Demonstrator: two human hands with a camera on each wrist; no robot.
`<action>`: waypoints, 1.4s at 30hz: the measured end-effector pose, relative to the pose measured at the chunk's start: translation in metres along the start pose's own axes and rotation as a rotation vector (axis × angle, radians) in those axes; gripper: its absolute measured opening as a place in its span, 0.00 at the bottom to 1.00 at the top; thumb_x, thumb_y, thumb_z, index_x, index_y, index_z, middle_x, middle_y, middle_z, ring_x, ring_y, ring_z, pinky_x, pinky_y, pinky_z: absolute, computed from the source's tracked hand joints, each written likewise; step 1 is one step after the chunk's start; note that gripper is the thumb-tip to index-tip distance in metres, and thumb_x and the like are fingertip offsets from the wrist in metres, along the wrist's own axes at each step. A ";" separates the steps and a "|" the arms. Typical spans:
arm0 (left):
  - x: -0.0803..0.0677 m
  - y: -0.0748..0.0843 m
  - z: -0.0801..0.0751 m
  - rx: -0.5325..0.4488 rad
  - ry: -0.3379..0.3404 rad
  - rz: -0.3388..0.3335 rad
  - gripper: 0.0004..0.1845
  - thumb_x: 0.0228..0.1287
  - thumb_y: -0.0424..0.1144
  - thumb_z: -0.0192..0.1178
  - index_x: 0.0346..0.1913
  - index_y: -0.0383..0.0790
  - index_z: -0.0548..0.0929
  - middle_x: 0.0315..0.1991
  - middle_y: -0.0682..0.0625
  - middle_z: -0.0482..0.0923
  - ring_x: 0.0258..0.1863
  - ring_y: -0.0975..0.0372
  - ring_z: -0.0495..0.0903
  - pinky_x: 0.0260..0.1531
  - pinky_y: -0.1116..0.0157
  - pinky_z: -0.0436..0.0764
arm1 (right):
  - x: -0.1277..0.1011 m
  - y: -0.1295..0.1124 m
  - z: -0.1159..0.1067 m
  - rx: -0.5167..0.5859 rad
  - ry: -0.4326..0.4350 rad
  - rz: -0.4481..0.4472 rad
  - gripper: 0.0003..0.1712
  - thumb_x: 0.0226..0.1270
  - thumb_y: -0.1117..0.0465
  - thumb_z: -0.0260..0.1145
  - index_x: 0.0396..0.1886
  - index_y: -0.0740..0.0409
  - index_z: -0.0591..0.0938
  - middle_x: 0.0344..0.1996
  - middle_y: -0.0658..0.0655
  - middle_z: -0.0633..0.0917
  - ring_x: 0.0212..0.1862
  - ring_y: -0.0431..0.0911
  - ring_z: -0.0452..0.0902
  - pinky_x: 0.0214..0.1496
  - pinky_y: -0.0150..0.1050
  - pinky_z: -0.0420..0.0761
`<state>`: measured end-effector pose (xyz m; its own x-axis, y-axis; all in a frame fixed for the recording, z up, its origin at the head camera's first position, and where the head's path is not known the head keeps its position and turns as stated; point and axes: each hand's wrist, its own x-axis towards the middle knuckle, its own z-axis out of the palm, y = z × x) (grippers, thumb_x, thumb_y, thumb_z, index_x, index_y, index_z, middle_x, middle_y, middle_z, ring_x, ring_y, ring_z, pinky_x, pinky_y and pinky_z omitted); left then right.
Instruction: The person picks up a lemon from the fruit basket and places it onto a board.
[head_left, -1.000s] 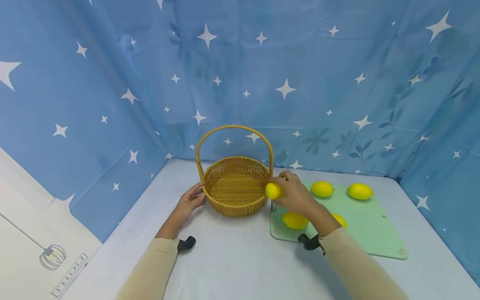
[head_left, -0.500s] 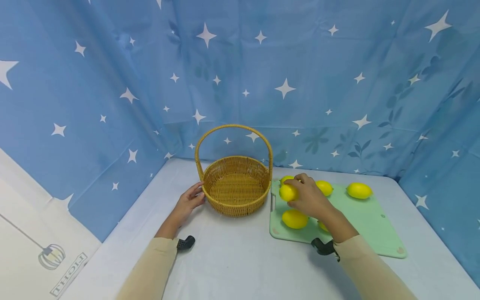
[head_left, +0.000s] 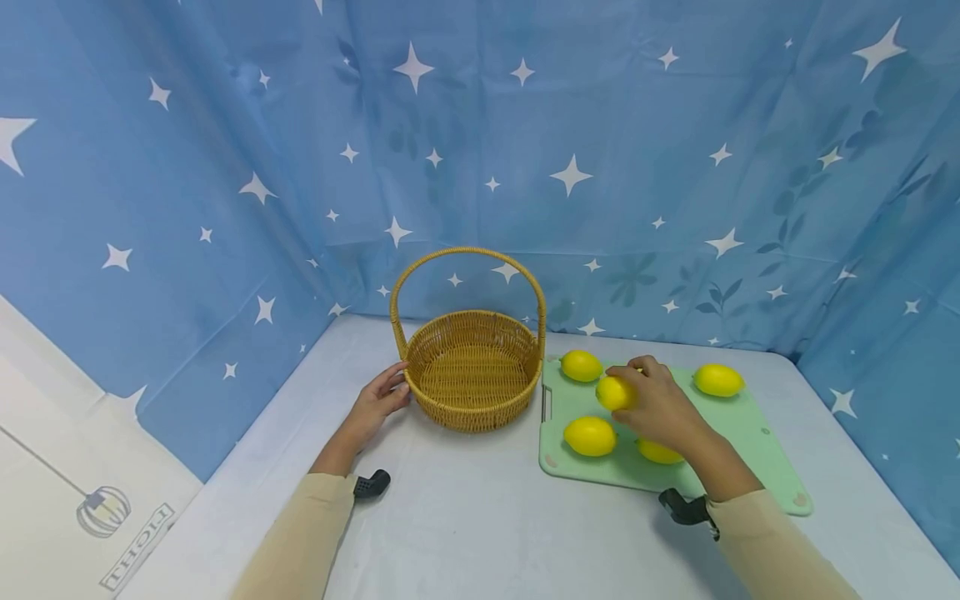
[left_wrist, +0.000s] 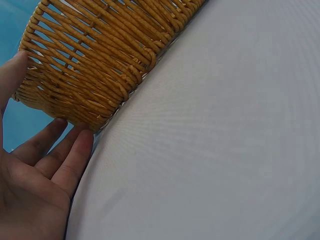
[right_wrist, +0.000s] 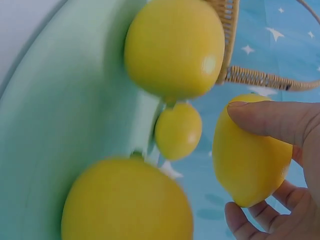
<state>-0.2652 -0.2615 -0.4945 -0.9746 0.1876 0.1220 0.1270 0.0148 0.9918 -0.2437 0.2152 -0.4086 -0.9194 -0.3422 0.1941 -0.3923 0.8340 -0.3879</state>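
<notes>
Head view: the right hand (head_left: 660,408) grips a lemon (head_left: 613,392) above the green board (head_left: 750,450), four more lemons lying around it. The left hand (head_left: 375,404), fingers relaxed, rests against the wicker basket (head_left: 472,367).

Left wrist view: straight fingertips (left_wrist: 80,145) touch the basket wall (left_wrist: 100,60).

Right wrist view: thumb and fingers (right_wrist: 275,120) clasp the lemon (right_wrist: 250,165).

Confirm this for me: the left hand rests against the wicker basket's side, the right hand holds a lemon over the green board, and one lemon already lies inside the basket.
Not quite. The wicker basket holds no lemon; the head view shows its bottom bare. The rest stands: the left hand rests against the basket's side, and the right hand holds a lemon over the green board.
</notes>
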 end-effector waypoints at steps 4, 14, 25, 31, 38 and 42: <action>-0.005 0.011 0.004 0.007 -0.008 0.001 0.32 0.73 0.34 0.55 0.75 0.36 0.58 0.69 0.30 0.59 0.61 0.49 0.71 0.60 0.49 0.72 | -0.006 0.011 -0.006 -0.019 0.000 0.012 0.33 0.56 0.60 0.74 0.63 0.56 0.75 0.57 0.65 0.67 0.54 0.63 0.63 0.50 0.63 0.74; -0.006 0.014 0.005 0.023 -0.001 -0.004 0.32 0.73 0.36 0.56 0.75 0.36 0.58 0.69 0.30 0.59 0.63 0.45 0.69 0.60 0.50 0.73 | -0.019 0.030 -0.020 -0.051 -0.007 0.065 0.34 0.54 0.60 0.74 0.63 0.59 0.75 0.57 0.68 0.66 0.54 0.65 0.63 0.49 0.66 0.73; -0.007 0.017 0.007 0.023 0.014 -0.020 0.31 0.73 0.34 0.55 0.75 0.37 0.59 0.68 0.33 0.61 0.62 0.47 0.70 0.60 0.52 0.74 | -0.032 0.047 -0.027 -0.047 -0.018 0.114 0.36 0.55 0.58 0.74 0.64 0.60 0.73 0.60 0.72 0.63 0.57 0.70 0.60 0.50 0.72 0.69; -0.006 0.012 0.006 0.009 0.011 -0.013 0.30 0.73 0.34 0.55 0.74 0.39 0.60 0.69 0.33 0.61 0.61 0.47 0.70 0.60 0.52 0.73 | -0.039 0.057 -0.029 -0.037 0.001 0.121 0.36 0.55 0.59 0.74 0.63 0.61 0.74 0.60 0.74 0.63 0.57 0.71 0.60 0.51 0.74 0.68; -0.002 0.003 0.004 0.017 0.027 -0.010 0.31 0.72 0.37 0.57 0.74 0.40 0.61 0.68 0.33 0.62 0.61 0.49 0.71 0.59 0.55 0.75 | -0.050 0.071 -0.029 -0.043 0.013 0.151 0.36 0.54 0.58 0.76 0.62 0.61 0.74 0.57 0.71 0.65 0.54 0.69 0.60 0.47 0.71 0.70; -0.003 0.007 0.003 0.004 0.010 -0.013 0.30 0.73 0.33 0.55 0.75 0.38 0.59 0.69 0.32 0.60 0.62 0.47 0.69 0.60 0.52 0.73 | -0.056 0.076 -0.031 -0.044 0.009 0.170 0.37 0.55 0.57 0.75 0.64 0.62 0.73 0.56 0.72 0.65 0.54 0.69 0.59 0.47 0.72 0.69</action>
<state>-0.2612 -0.2587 -0.4881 -0.9780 0.1777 0.1091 0.1148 0.0217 0.9932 -0.2210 0.3106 -0.4210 -0.9720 -0.1905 0.1374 -0.2291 0.8977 -0.3764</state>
